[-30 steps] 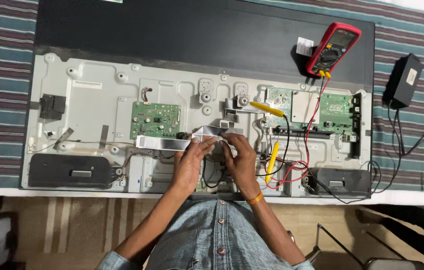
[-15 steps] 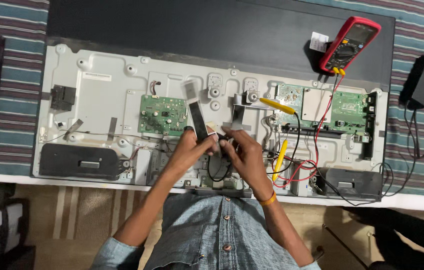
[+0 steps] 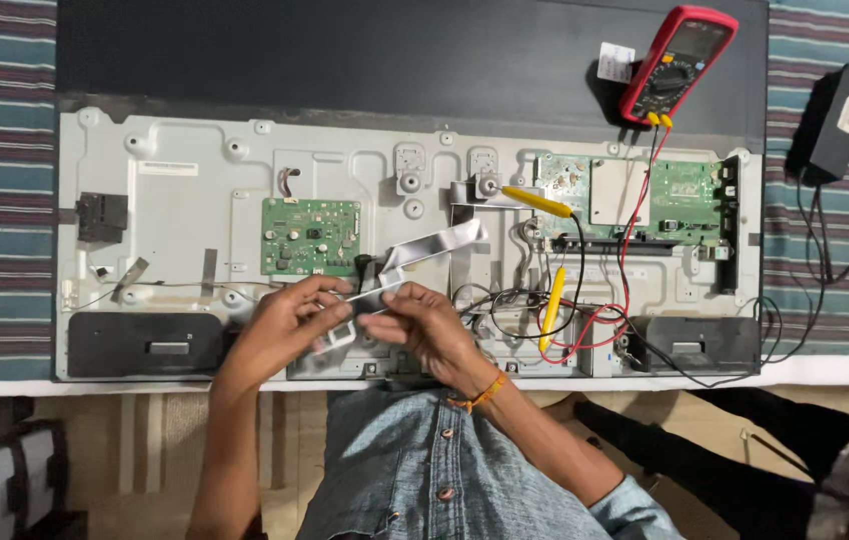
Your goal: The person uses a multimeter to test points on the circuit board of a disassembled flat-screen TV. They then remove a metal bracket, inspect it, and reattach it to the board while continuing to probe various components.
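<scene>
A striped cloth (image 3: 4,200) covers the table, and on it lies an opened flat television, its grey metal back panel (image 3: 194,210) facing up. A green circuit board (image 3: 310,236) sits near the middle, and a red multimeter (image 3: 677,62) rests at the top right. Compared with a moment ago, the flat ribbon cable (image 3: 429,245) now angles up to the right instead of standing upright, suggesting it is being worked loose. The left hand (image 3: 279,330) and right hand (image 3: 424,325) pinch its lower end together, fingers narrowly closed.
</scene>
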